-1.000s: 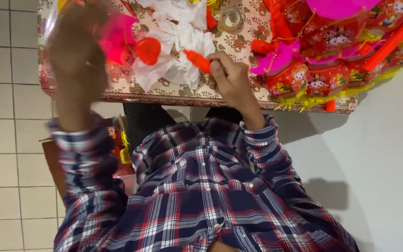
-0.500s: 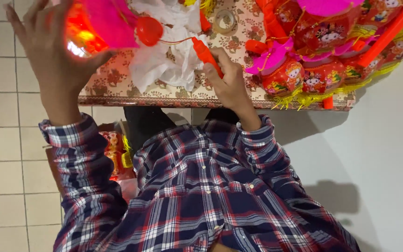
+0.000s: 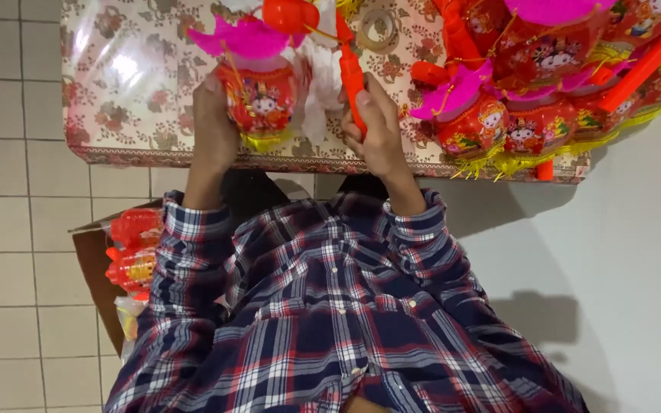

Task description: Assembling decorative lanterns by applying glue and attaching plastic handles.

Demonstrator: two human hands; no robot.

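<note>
Looking straight down over a plaid flannel shirt (image 3: 330,321) at a surface (image 3: 131,92) wrapped in glossy floral plastic sheeting, shiny enough to throw glare. Left hand (image 3: 214,122) closed around the side of a small red lantern (image 3: 262,99), a barrel-shaped toy with a printed cartoon figure, a frilly magenta top (image 3: 242,37) and a yellow fringe along the bottom; held just at the near edge of the surface, right in front of the chest. Right hand (image 3: 380,130) curled shut on an orange-red plastic stick handle (image 3: 352,73), smooth and rigid, pointing up toward a round red cap (image 3: 288,14) above the lantern. Behind the two, some crumpled white plastic wrapping (image 3: 317,84), thin and crinkly. Progress-wise, looks like mid-assembly on this one: body and top already together, stick apparently not fully hooked up yet, hard to tell for sure. Plenty finished though, judging by the heap of finished lanterns (image 3: 529,115) off to the right, same red bodies, magenta frills, yellow tinsel and long orange sticks all tangled together. More left too, probably: cardboard box (image 3: 97,283) down on the tiled floor (image 3: 9,229) at the left with red parts in clear bags (image 3: 133,252). Roll of clear tape (image 3: 380,29) lying further back on the surface.
</note>
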